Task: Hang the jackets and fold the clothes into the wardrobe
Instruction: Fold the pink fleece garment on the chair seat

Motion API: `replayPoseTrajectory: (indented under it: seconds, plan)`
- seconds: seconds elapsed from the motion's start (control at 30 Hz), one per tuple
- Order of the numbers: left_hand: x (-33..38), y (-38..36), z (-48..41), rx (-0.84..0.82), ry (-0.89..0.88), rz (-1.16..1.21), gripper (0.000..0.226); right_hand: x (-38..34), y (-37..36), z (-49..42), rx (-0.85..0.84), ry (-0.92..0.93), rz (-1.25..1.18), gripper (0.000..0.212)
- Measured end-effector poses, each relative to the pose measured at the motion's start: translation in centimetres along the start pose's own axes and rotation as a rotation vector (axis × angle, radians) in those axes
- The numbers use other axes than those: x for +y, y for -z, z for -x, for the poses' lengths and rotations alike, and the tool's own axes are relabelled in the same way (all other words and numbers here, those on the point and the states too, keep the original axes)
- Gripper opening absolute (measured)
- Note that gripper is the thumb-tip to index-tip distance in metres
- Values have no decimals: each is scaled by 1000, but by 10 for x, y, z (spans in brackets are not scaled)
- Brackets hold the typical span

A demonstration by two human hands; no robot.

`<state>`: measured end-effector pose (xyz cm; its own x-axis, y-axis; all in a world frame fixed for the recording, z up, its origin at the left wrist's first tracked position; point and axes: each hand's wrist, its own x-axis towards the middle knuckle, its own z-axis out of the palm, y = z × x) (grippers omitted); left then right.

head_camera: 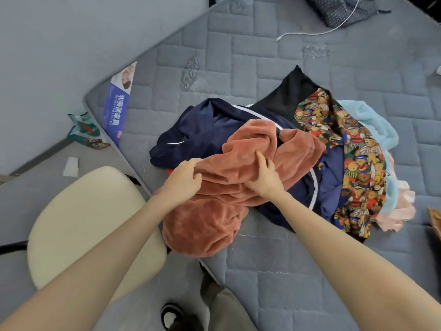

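Note:
A pile of clothes lies on the grey quilted mattress. On top is a rust-coloured fleece garment, hanging over the mattress edge. My left hand grips its left fold with curled fingers. My right hand pinches the fleece near its middle. Under it lies a navy jacket with white piping. To the right are a teddy-bear print garment, a black piece, a light blue fleece and a pale pink piece.
A cream chair seat stands at the lower left beside the mattress. A white cable and a dark dotted bag lie at the far top. A small printed bag and white scrap sit on the floor at left.

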<state>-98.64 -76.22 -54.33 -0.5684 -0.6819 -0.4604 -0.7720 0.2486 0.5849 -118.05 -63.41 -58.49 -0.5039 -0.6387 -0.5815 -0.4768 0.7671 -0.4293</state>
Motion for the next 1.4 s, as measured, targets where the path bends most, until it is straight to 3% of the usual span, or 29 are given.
replayPoseTrajectory:
  seconds: [0.03, 0.13, 0.23, 0.33, 0.47, 0.7, 0.87, 0.93, 1.0, 1.1, 1.17, 1.33, 1.4]
  plan:
    - [-3, -4, -4, -11, 6, -6, 44, 2, -3, -7, 21, 7, 48, 82]
    - [-9, -15, -13, -43, 8, 4, 45, 11, -5, -21, 85, 68, 276, 38]
    - [-6, -20, -12, -52, 14, 22, 46, 21, -7, -18, 85, 126, 295, 31]
    - [1, -19, -2, -53, 23, 15, 48, 15, -2, 6, 130, 260, -39, 19]
    - [14, -3, 20, -42, -21, 38, 56, -19, 24, 58, 33, 306, -530, 4]
    - [33, 43, 79, 6, -193, 134, 100, -77, 65, 145, -61, 430, -846, 7]
    - [26, 60, 133, -251, -230, 276, 127, -112, 74, 200, -269, 364, -1233, 15]
    - [18, 53, 152, -260, -189, 280, 129, -130, 78, 216, -394, 347, -1393, 16]
    - [11, 48, 179, -94, -136, 408, 116, -150, 75, 240, -458, 365, -1448, 19]
    - [-1, 57, 214, 188, -66, 557, 86, -174, 69, 267, -415, 416, -1439, 18]
    - [-13, 70, 233, 237, -45, 485, 78, -182, 63, 280, -338, 467, -1323, 19]
    - [-38, 104, 286, 342, -17, 541, 60, -167, 20, 298, -319, 432, -757, 51]
    - [-43, 117, 311, 385, 57, 673, 54, -156, -3, 303, -368, 521, -393, 64]
